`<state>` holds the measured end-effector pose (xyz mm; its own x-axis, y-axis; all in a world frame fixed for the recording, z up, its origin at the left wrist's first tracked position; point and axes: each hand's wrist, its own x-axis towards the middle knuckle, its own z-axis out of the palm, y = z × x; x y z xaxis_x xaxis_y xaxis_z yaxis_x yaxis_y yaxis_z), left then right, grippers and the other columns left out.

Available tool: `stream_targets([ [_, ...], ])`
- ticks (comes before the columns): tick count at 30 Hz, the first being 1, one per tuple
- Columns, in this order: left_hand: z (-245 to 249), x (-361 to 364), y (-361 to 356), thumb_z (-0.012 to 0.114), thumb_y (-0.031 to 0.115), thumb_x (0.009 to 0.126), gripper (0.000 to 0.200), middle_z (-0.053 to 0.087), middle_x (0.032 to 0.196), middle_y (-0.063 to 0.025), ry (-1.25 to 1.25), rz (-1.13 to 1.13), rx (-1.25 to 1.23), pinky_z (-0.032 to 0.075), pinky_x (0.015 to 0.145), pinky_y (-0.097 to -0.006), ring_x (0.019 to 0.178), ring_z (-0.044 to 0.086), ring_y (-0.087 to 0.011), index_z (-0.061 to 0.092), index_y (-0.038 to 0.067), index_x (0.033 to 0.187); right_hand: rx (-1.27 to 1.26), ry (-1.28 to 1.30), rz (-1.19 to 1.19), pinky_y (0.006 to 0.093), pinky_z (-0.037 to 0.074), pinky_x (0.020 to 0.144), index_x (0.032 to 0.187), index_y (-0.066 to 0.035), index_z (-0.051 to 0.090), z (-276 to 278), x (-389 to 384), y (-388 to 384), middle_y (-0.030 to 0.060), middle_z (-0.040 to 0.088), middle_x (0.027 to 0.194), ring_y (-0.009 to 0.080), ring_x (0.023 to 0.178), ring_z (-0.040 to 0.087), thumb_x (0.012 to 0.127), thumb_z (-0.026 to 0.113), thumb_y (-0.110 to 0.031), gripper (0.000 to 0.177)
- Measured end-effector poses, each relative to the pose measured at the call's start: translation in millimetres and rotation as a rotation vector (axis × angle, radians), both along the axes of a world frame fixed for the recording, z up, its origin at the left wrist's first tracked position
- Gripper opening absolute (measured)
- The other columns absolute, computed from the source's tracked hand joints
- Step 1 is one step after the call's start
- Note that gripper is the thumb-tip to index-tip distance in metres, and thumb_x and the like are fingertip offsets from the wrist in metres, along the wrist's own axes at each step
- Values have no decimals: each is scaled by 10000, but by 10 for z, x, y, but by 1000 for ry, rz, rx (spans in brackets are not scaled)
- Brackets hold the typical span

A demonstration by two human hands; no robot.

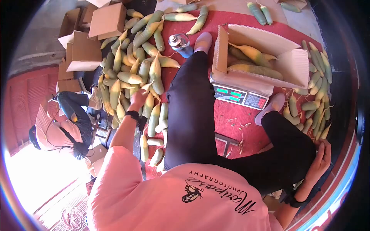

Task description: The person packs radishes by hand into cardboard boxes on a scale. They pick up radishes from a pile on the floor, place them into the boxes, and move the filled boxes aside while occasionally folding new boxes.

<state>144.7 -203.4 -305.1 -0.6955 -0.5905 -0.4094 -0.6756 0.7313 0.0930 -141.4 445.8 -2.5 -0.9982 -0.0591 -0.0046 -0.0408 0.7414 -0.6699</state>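
Observation:
My left hand [139,98] reaches into a big heap of green radishes [129,77] with yellowish-white root ends. Its fingers are closed at the thin root tip of one green radish [155,73]; the grip is partly hidden. My right hand [321,158] rests by my right knee, fingers stretched out and holding nothing. Just beyond it lie more green radishes [318,90]. In front of me an open cardboard box [266,36] with several radishes inside stands on a digital scale [241,96] with lit green displays.
A shiny metal bottle [179,43] stands by my left foot. Cardboard boxes [108,21] are stacked beyond the heap at the left. Another person [63,127] sits at the far left. Red cloth [231,123] covers the floor, with root scraps on it.

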Motion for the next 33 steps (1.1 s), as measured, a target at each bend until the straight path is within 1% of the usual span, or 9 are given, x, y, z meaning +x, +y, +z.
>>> stream_targets([
  [1,183,-21,339,641,318,772,353,632,1061,-161,14,209,34,452,890,-418,994,593,-329,645,92,1043,51,-1,-4,261,410,843,980,33,575,9,-10,-10,77,586,900,147,881,555,948,417,-109,215],
  [3,64,11,450,668,288,750,381,593,1134,-168,-13,255,93,449,894,-413,1039,562,-332,618,94,1074,54,-15,-5,261,411,843,983,37,573,-13,-30,11,83,586,909,150,878,557,946,419,-107,214],
  [8,105,-489,438,713,210,700,553,464,1259,-152,257,41,-315,366,985,-421,1182,426,-336,498,68,1189,73,-28,-28,264,412,842,985,47,570,-6,-53,-91,95,586,909,162,873,562,942,424,-103,214],
  [12,201,-1151,236,706,228,708,588,431,1317,-140,271,-106,-320,325,1016,-445,1227,396,-317,476,70,1226,115,-20,-21,268,414,828,976,51,570,-9,-77,-169,93,586,889,167,860,556,940,429,-103,211],
  [15,202,-1534,233,693,285,726,682,409,1370,-103,31,-192,-373,205,1087,-476,1301,334,-268,413,92,1317,153,-32,-23,263,411,812,966,49,566,43,-75,-229,84,578,869,158,839,542,937,432,-97,200],
  [25,-133,-2000,302,644,400,751,567,556,1186,-135,-143,-158,-164,159,1074,-578,1141,526,-263,489,136,1228,142,-89,-108,237,396,750,911,40,557,119,-129,-382,59,553,794,124,779,510,918,456,-84,161],
  [27,-53,-2023,608,632,431,757,560,578,1137,-145,-186,-227,-174,274,1036,-545,1105,547,-290,487,128,1205,93,-92,-86,241,399,742,904,42,556,121,-127,-393,60,555,793,125,770,512,916,461,-90,163],
  [29,-123,-1914,772,613,422,779,508,607,1055,-172,-111,-2,118,418,924,-488,1020,583,-344,486,111,1159,79,-78,-68,246,405,740,901,44,556,126,-127,-380,61,560,796,131,770,522,916,463,-96,169],
  [33,-546,-1591,760,596,371,808,436,619,976,-205,-248,-33,186,480,813,-456,941,599,-385,478,90,1119,66,-53,-69,252,409,741,899,43,560,91,-70,-297,67,566,793,140,770,529,907,471,-90,160],
])
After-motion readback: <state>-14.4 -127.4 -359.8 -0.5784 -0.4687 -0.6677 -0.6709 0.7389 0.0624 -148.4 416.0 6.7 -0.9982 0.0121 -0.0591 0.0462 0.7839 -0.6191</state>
